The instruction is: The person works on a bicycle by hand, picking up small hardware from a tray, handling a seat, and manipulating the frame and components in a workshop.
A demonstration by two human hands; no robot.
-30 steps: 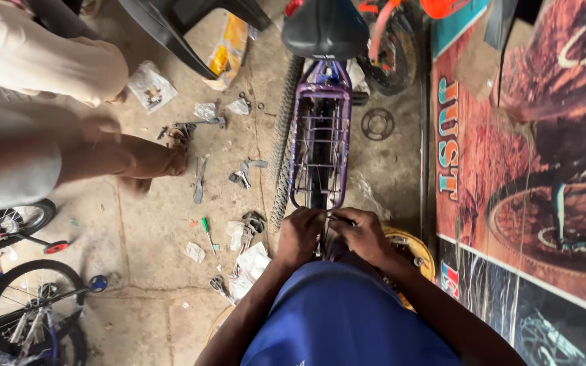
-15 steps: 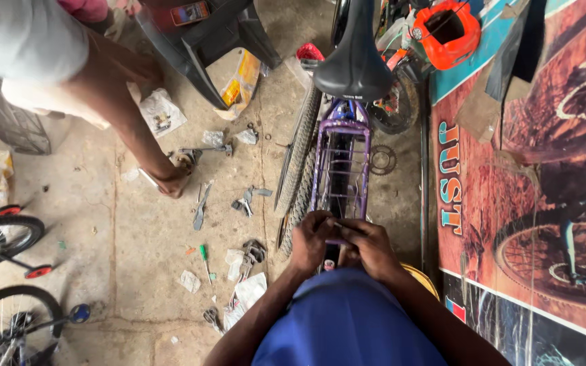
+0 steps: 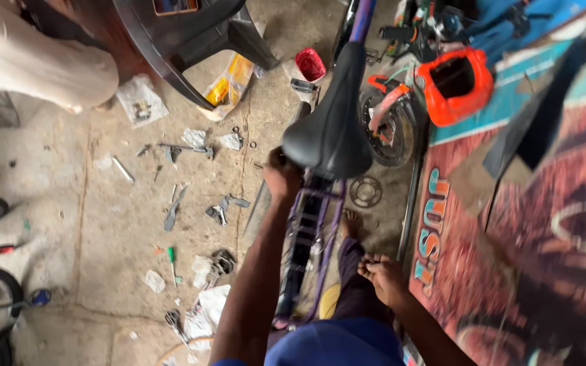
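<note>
A purple bicycle frame with a rear rack [image 3: 304,252] stands in front of me, seen from above, with a black saddle [image 3: 330,132]. My left hand [image 3: 281,177] grips the near left edge of the saddle, arm stretched forward. My right hand [image 3: 381,274] hangs low to the right of the rack, above my bent leg and bare foot [image 3: 351,224]. Its fingers are curled, and I cannot tell if something small and dark sits in them.
Hand tools and paper scraps [image 3: 218,210] litter the concrete floor at left. A black plastic chair [image 3: 191,34] and another person's leg [image 3: 35,61] are at top left. A red cup [image 3: 310,64], orange casing [image 3: 456,81], small wheel [image 3: 388,129], sprocket ring [image 3: 365,192] and painted banner [image 3: 510,237] lie right.
Both hands were together on the rear rack. My left hand has gone forward to the saddle and my right hand has dropped off to the right. The other person has moved toward the upper left.
</note>
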